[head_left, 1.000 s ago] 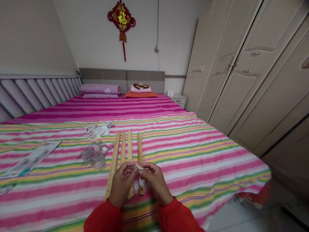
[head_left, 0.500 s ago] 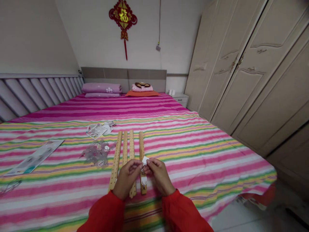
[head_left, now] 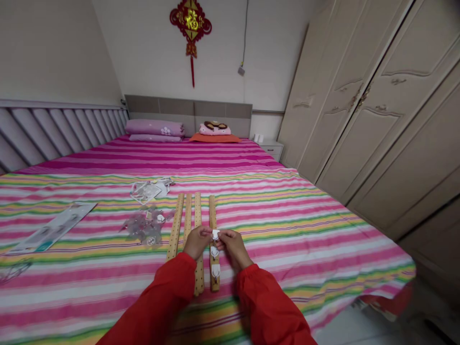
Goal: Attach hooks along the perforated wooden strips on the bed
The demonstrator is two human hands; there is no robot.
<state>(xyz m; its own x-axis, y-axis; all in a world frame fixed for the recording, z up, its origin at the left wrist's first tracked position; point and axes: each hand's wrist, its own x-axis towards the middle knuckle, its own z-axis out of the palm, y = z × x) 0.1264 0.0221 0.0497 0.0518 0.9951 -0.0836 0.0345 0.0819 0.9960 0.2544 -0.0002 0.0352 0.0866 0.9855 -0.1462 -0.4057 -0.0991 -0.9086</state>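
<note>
My left hand and my right hand meet over the rightmost perforated wooden strip. Between their fingertips is a small white hook, pinched from both sides at the strip's surface; whether it is stuck down I cannot tell. Closer to me on the same strip sit a second white hook and a third white hook, each with a metal loop. Left of these, more perforated wooden strips lie side by side, partly covered by my left hand and sleeve.
A pile of clear round plastic pieces lies to the left. Behind it are clear packets. A long clear package rests at far left, near a thin wire-like bundle. Everything lies on a striped bedspread.
Both hands have moved slightly away from me along the strip, and the pinched hook now sits over it. Another hook, previously covered by the fingers, shows between it and the nearest one.
</note>
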